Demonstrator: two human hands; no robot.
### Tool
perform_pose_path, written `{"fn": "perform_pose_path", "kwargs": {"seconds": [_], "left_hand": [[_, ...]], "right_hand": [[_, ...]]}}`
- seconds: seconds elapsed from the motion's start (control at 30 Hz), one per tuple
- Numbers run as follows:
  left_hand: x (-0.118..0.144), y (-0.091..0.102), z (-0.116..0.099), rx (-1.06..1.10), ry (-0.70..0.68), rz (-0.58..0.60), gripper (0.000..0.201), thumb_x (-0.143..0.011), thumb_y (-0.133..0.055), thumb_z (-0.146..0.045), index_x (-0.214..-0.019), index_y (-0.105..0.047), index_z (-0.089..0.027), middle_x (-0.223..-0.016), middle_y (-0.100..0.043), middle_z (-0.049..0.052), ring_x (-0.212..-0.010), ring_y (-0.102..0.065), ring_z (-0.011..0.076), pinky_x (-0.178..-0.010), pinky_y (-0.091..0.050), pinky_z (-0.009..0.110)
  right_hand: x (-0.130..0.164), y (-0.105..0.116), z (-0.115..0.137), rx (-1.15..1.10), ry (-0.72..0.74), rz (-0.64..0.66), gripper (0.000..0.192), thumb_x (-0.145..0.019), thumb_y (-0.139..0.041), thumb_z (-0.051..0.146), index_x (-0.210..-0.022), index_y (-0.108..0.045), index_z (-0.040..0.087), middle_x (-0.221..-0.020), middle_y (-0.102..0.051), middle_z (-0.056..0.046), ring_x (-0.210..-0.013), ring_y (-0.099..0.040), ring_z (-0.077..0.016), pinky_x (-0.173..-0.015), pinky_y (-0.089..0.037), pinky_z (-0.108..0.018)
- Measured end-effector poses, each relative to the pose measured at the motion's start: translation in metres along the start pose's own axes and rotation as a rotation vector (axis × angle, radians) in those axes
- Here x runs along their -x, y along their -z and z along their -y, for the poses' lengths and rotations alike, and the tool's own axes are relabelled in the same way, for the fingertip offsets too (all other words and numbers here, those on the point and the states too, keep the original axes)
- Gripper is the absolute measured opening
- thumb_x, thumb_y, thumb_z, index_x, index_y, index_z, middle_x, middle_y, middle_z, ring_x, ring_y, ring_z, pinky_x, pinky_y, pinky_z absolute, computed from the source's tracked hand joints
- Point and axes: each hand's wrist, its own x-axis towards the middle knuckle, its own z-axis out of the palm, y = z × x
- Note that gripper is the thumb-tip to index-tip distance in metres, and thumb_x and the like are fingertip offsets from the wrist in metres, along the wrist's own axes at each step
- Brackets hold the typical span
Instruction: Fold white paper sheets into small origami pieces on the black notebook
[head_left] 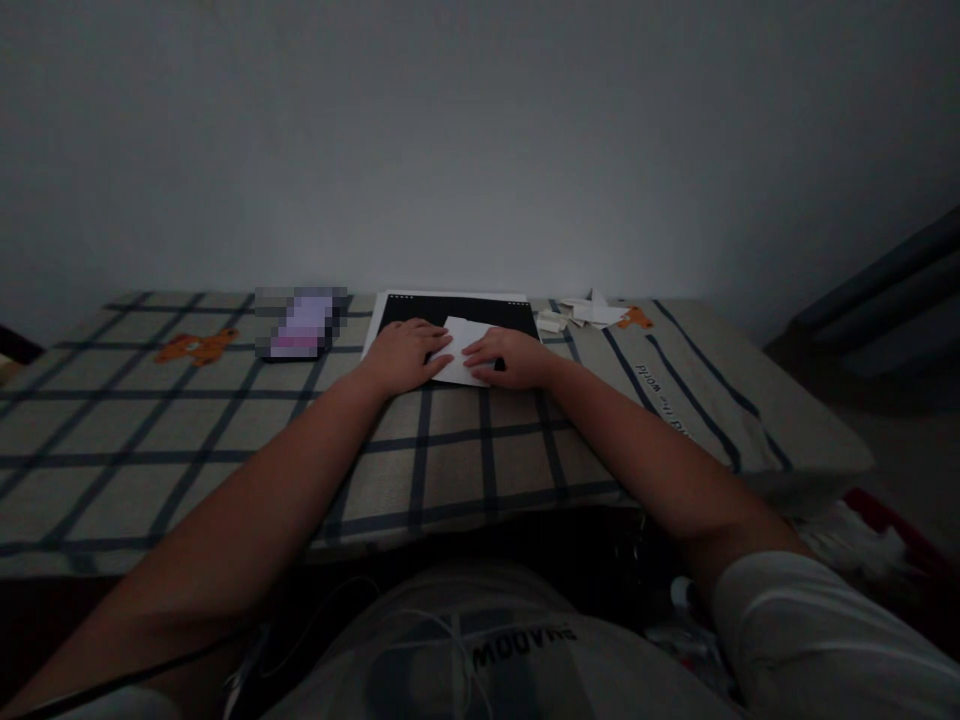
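Observation:
A small white sheet of paper [459, 350] lies on a black board or pad [465, 306] near the table's far edge. My left hand [406, 355] rests flat at the paper's left side, its fingers spread and the tips touching it. From the right, my right hand [514, 358] lays its fingers on the paper, stretched out and a little apart. Whether the paper has folds in it is too dim to tell, though its top edge looks slightly notched.
A phone [304, 325], partly pixelated, lies left of the board. To the right are folded white paper pieces [596, 310] and a smaller pale piece [553, 321]. A checked cloth [450, 460] covers the table, which meets a plain wall [480, 150] behind.

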Motion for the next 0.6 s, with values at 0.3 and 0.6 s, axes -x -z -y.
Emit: {"fn": "perform_pose_path", "kwargs": {"seconds": [0.3, 0.6], "left_hand": [[0.0, 0.008, -0.011, 0.083, -0.265, -0.002, 0.042, -0.097, -0.052, -0.054, -0.115, -0.078, -0.026, -0.114, -0.077, 0.008, -0.112, -0.065, 0.0278, -0.096, -0.047, 0.041], [0.002, 0.007, -0.013, 0.066, -0.282, -0.008, 0.04, -0.098, -0.051, -0.051, -0.111, -0.079, -0.025, -0.116, -0.077, 0.008, -0.107, -0.07, 0.0261, -0.091, -0.051, 0.038]], "right_hand": [[0.001, 0.004, -0.007, -0.053, 0.011, 0.023, 0.029, -0.093, -0.062, 0.028, -0.117, -0.078, 0.022, -0.125, -0.075, -0.008, -0.117, -0.067, -0.0252, -0.105, -0.047, -0.044], [0.002, 0.012, -0.001, -0.067, -0.048, 0.055, 0.03, -0.098, -0.06, 0.039, -0.117, -0.079, 0.025, -0.125, -0.075, -0.005, -0.117, -0.068, -0.0229, -0.105, -0.048, -0.04]]}}
